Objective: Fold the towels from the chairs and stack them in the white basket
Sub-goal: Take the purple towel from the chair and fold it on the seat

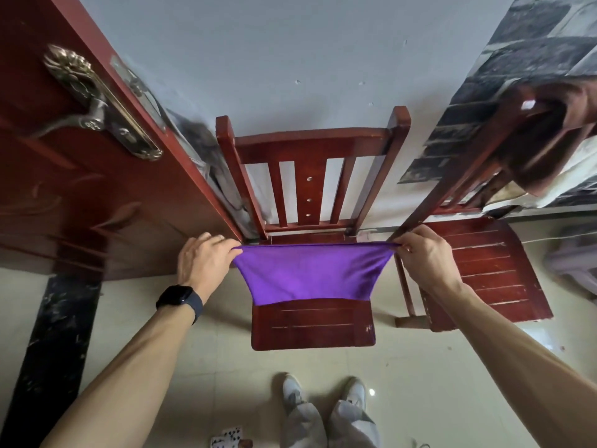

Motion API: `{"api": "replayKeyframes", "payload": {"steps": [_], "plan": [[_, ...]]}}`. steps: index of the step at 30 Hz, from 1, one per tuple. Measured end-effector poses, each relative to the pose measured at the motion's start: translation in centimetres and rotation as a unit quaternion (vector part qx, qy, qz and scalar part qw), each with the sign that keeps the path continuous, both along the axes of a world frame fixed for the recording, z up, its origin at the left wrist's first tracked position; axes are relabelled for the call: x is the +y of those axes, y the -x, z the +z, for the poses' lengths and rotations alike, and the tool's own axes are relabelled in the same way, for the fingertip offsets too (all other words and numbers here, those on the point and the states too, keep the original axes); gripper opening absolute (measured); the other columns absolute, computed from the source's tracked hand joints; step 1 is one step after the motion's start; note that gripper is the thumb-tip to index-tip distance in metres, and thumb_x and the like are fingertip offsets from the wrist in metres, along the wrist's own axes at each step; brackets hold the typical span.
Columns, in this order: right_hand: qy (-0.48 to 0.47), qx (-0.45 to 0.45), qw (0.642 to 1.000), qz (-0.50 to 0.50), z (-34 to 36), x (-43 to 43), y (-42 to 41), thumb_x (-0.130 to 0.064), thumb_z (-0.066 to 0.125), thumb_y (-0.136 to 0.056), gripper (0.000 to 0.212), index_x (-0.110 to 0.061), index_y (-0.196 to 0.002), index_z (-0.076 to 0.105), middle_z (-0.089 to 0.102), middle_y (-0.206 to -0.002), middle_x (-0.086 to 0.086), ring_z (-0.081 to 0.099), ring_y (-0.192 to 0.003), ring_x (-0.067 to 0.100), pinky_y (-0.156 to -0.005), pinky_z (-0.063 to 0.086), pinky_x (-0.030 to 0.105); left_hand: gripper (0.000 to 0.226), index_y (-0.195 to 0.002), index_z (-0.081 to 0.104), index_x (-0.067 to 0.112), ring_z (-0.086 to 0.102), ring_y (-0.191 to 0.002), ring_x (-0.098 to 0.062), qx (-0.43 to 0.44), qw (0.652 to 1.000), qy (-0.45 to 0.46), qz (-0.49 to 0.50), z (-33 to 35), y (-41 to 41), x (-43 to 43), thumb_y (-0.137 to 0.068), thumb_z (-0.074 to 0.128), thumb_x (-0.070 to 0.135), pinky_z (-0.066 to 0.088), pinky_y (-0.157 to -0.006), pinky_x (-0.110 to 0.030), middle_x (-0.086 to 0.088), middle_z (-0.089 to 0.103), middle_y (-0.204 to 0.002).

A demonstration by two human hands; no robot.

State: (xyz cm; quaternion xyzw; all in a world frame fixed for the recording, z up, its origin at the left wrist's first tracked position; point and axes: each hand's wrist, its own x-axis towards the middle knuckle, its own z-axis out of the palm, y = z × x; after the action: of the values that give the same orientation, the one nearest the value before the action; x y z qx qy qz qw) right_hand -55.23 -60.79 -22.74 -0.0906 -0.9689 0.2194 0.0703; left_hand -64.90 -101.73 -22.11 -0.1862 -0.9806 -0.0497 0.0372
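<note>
Pinching grips in head view: left hand (203, 260) clamped on the top-left corner of the purple towel (310, 273), right hand (426, 257) clamped on the top-right corner. The towel is stretched taut between them above the rear of the middle chair (310, 150) seat. Its top edge is level, just in front of the backrest base. Its lower edge crosses mid-seat; contact there is unclear. The door (80, 189) is just beside the left hand, the second chair (484, 270) near the right. The floor (226, 367) is open toward the shoes (292, 391).
</note>
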Motion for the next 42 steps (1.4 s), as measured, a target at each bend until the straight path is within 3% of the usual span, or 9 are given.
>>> {"api": "replayKeyframes", "payload": {"steps": [7, 15, 19, 25, 29, 33, 36, 39, 42], "plan": [[-0.032, -0.018, 0.999, 0.009, -3.3, -0.3, -0.9, -0.008, 0.08, -0.081, 0.012, -0.009, -0.092, 0.079, 0.069, -0.094, 0.007, 0.067, -0.071, 0.029, -0.063, 0.059, 0.039, 0.011, -0.09, 0.079, 0.019, 0.062, -0.073, -0.029, 0.024, 0.998, -0.01, -0.051, -3.6, -1.8, -0.8, -0.08, 0.082, 0.022, 0.045, -0.063, -0.036, 0.001, 0.073, -0.083], [-0.011, -0.183, 0.983, -0.011, -14.9, -2.3, -9.1, -0.005, 0.08, -0.079, 0.007, -0.006, -0.086, 0.078, 0.068, -0.088, 0.013, 0.067, -0.072, 0.037, -0.061, 0.051, 0.034, 0.013, -0.077, 0.076, 0.022, 0.062, -0.072, -0.027, -0.124, 0.987, 0.067, -0.082, -14.9, -10.1, -1.6, -0.069, 0.087, 0.024, 0.044, -0.063, -0.034, 0.002, 0.069, -0.072], [-0.005, -0.34, 0.94, -0.028, -19.9, -3.7, -15.2, -0.008, 0.076, -0.082, 0.008, -0.011, -0.088, 0.079, 0.068, -0.095, 0.012, 0.068, -0.083, 0.038, -0.07, 0.054, 0.039, 0.006, -0.08, 0.078, 0.025, 0.064, -0.081, -0.025, -0.241, 0.963, 0.097, -0.067, -20.1, -15.5, -1.8, -0.077, 0.08, 0.028, 0.047, -0.07, -0.035, 0.004, 0.073, -0.078], [0.025, -0.435, 0.9, -0.013, -20.7, -4.6, -18.3, -0.016, 0.074, -0.086, 0.012, -0.014, -0.097, 0.078, 0.068, -0.106, 0.008, 0.067, -0.095, 0.032, -0.08, 0.049, 0.032, 0.013, -0.093, 0.077, 0.025, 0.062, -0.094, -0.021, -0.341, 0.932, 0.107, -0.055, -21.8, -18.9, -3.4, -0.088, 0.066, 0.03, 0.05, -0.076, -0.035, 0.006, 0.074, -0.091], [0.099, -0.459, 0.881, -0.053, -20.5, -3.6, -14.4, -0.02, 0.077, -0.081, 0.012, -0.016, -0.092, 0.078, 0.072, -0.099, 0.005, 0.066, -0.094, 0.025, -0.078, 0.045, 0.027, 0.01, -0.09, 0.072, 0.028, 0.062, -0.094, -0.018, -0.411, 0.909, -0.007, 0.076, -20.2, -15.2, -2.6, -0.084, 0.065, 0.032, 0.05, -0.074, -0.03, 0.008, 0.071, -0.096], [0.29, -0.38, 0.854, -0.206, -20.4, -1.8, -8.1, -0.024, 0.08, -0.077, 0.009, -0.019, -0.08, 0.074, 0.069, -0.082, 0.0, 0.063, -0.084, 0.022, -0.074, 0.046, 0.032, 0.019, -0.082, 0.069, 0.022, 0.061, -0.078, -0.013, -0.458, 0.818, -0.242, 0.252, -20.7, -8.5, -1.4, -0.074, 0.07, 0.039, 0.042, -0.071, -0.03, 0.004, 0.071, -0.084], [0.41, -0.311, 0.813, -0.274, -22.9, -0.6, -4.6, -0.041, 0.081, -0.062, 0.033, -0.017, -0.083, 0.075, 0.071, -0.084, 0.002, 0.066, -0.091, 0.027, -0.092, 0.054, 0.047, 0.008, -0.088, 0.07, 0.013, 0.06, -0.082, -0.017, -0.445, 0.749, -0.386, 0.301, -23.3, -4.0, 0.0, -0.085, 0.073, 0.02, 0.045, -0.077, -0.029, -0.006, 0.069, -0.087], [0.426, -0.28, 0.802, -0.311, -26.1, -1.2, -1.8, -0.048, 0.08, -0.069, 0.035, -0.02, -0.09, 0.073, 0.071, -0.082, -0.005, 0.064, -0.081, 0.018, -0.094, 0.055, 0.056, 0.009, -0.083, 0.071, 0.017, 0.062, -0.082, -0.02, -0.414, 0.728, -0.43, 0.337, -27.3, -1.2, 1.0, -0.086, 0.074, 0.026, 0.05, -0.081, -0.037, -0.007, 0.068, -0.087], [0.373, -0.23, 0.828, -0.349, -28.9, -2.5, 0.5, -0.041, 0.073, -0.086, 0.023, -0.02, -0.096, 0.072, 0.076, -0.096, 0.002, 0.066, -0.075, 0.013, -0.081, 0.06, 0.041, 0.025, -0.08, 0.073, 0.025, 0.063, -0.08, -0.019, -0.387, 0.739, -0.411, 0.368, -31.4, 0.2, 1.1, -0.074, 0.074, 0.05, 0.052, -0.082, -0.04, -0.001, 0.069, -0.083]]}}
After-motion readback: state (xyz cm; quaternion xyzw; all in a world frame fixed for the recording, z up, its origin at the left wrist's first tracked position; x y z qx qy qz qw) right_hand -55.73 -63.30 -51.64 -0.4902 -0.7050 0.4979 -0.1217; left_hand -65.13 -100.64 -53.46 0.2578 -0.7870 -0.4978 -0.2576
